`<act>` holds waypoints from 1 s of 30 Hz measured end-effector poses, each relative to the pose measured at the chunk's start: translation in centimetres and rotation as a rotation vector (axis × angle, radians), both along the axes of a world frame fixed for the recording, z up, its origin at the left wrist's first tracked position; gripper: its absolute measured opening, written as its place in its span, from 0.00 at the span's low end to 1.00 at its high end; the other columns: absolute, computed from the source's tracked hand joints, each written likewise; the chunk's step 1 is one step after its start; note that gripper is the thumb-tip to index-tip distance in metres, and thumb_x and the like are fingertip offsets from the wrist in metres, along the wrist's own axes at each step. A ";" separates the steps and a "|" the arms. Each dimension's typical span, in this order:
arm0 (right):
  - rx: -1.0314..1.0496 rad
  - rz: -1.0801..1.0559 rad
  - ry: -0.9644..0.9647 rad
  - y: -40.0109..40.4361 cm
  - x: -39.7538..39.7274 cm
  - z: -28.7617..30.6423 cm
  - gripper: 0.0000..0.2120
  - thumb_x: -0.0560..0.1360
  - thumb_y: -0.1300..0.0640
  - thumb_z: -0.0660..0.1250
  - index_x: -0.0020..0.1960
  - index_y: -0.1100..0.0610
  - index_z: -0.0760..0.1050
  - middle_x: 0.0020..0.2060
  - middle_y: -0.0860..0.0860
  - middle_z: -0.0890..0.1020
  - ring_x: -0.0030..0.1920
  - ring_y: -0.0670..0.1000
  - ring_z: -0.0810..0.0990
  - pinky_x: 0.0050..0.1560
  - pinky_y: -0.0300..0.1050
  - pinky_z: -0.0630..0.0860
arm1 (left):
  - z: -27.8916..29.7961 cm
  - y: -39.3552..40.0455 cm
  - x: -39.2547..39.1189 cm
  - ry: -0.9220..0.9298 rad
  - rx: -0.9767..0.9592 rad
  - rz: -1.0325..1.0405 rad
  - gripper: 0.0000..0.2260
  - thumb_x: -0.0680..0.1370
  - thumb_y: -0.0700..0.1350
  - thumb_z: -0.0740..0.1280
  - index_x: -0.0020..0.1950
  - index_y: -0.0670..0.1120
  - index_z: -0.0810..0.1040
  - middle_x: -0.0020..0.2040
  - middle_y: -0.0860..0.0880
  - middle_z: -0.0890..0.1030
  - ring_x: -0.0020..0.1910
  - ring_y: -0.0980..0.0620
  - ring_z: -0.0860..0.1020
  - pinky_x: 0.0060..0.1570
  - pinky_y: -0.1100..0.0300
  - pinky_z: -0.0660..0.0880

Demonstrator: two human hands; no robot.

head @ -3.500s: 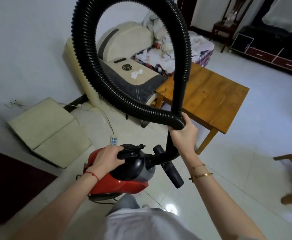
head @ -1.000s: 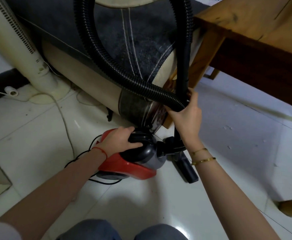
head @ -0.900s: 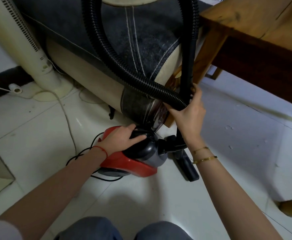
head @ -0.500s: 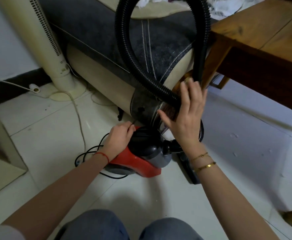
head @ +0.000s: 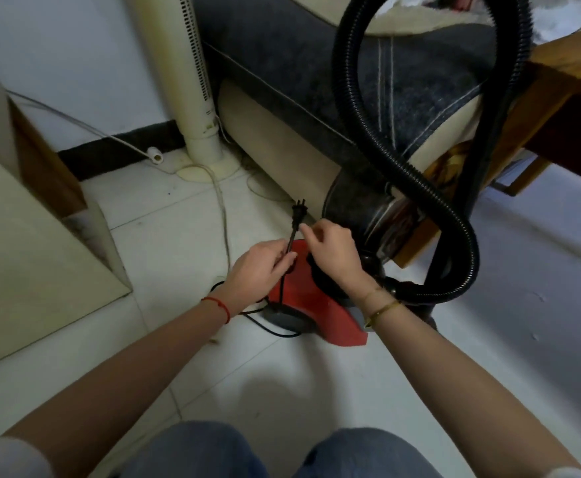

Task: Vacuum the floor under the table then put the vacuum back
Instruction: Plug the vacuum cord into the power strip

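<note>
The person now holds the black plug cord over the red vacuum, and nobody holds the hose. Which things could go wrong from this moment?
1. The hose stands in a tall loop with no hand on it; it may tip toward the wooden table.
2. Slack black cord lies beside the vacuum and may snag under it.
3. The left hand pinches the cord below the plug; the right hand is close to its prongs.

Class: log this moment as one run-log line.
left hand: pinches power cord | right hand: above vacuum | plug: unplugged
</note>
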State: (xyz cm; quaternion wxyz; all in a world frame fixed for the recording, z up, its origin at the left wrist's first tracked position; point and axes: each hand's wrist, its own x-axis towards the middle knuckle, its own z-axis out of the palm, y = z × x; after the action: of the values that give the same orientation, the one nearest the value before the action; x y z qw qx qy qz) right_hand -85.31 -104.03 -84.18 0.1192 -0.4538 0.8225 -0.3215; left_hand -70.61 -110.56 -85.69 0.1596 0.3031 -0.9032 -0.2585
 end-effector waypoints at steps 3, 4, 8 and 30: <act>-0.035 0.045 -0.333 -2.1 1.9 -0.9 0.17 0.78 0.49 0.64 0.43 0.63 0.80 0.32 0.50 0.81 0.30 0.40 0.77 0.35 0.37 0.70 | -1.0 -0.2 2.5 -0.054 0.070 0.024 0.14 0.80 0.52 0.62 0.37 0.47 0.68 0.28 0.53 0.71 0.27 0.56 0.68 0.29 0.58 0.64; -0.061 0.067 -0.449 -2.6 2.7 -1.3 0.15 0.78 0.51 0.64 0.44 0.62 0.81 0.32 0.49 0.81 0.27 0.38 0.76 0.33 0.34 0.70 | -1.4 -0.3 3.2 -0.053 0.096 0.029 0.14 0.79 0.51 0.63 0.36 0.48 0.68 0.29 0.52 0.72 0.27 0.55 0.69 0.31 0.57 0.67; -0.114 0.176 -0.780 -3.9 5.4 -2.7 0.13 0.80 0.54 0.61 0.49 0.63 0.79 0.35 0.51 0.81 0.30 0.44 0.76 0.31 0.34 0.71 | -2.7 -1.1 5.3 -0.076 0.117 0.058 0.15 0.79 0.52 0.64 0.34 0.50 0.65 0.28 0.53 0.72 0.28 0.53 0.70 0.34 0.55 0.69; 0.413 0.542 -0.027 -10.4 12.0 -12.5 0.14 0.76 0.45 0.65 0.43 0.55 0.75 0.43 0.55 0.82 0.46 0.56 0.80 0.46 0.49 0.76 | -19.0 -2.8 15.1 -0.363 0.101 0.558 0.28 0.69 0.58 0.71 0.63 0.46 0.71 0.58 0.47 0.72 0.56 0.46 0.70 0.51 0.54 0.68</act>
State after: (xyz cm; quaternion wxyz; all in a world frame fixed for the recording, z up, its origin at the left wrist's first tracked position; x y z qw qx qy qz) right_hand -73.28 -114.46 -96.70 0.3006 -0.6179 0.7180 -0.1106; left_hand -55.49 -113.34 -104.64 0.0454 0.5874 -0.7851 -0.1909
